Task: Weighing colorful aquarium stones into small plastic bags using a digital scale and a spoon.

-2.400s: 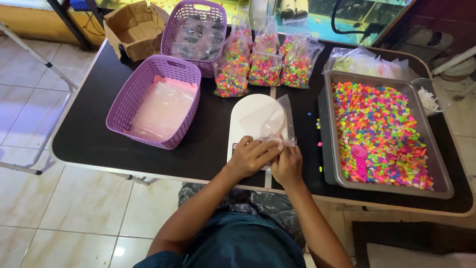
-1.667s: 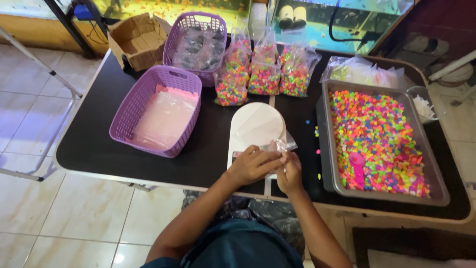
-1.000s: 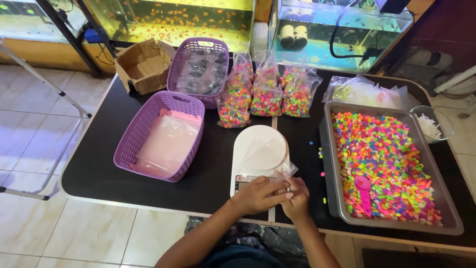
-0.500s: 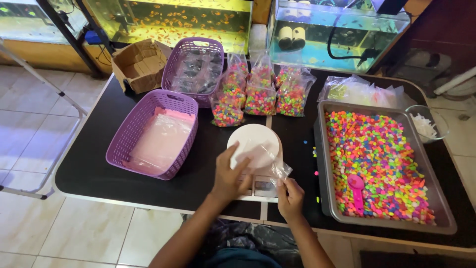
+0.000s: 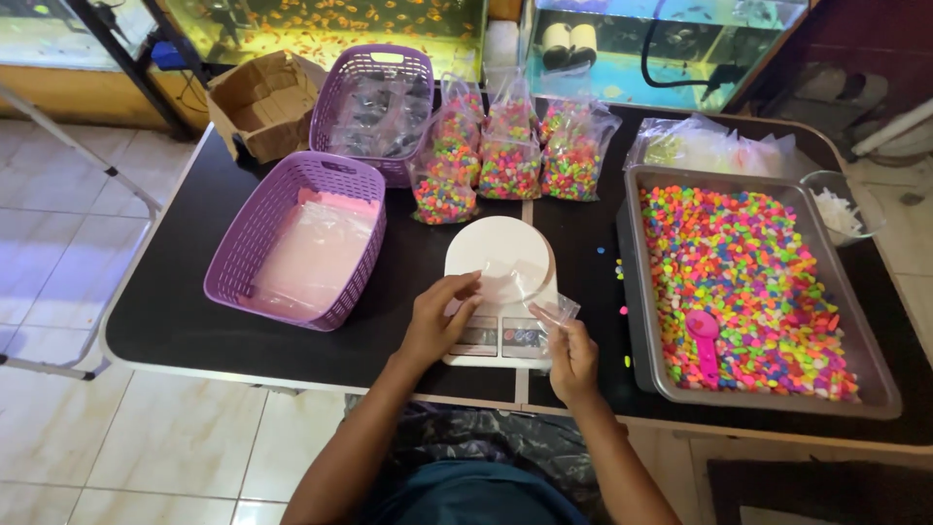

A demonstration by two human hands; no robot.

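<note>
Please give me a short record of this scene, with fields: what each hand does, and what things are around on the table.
left hand: on the clear plastic bag, over the white scale
right hand: pinches the bag's edge
right side: metal tray of colourful pebbles, pink scoop in it
behind the scale: three filled bags
left side: two purple baskets, cardboard box
</note>
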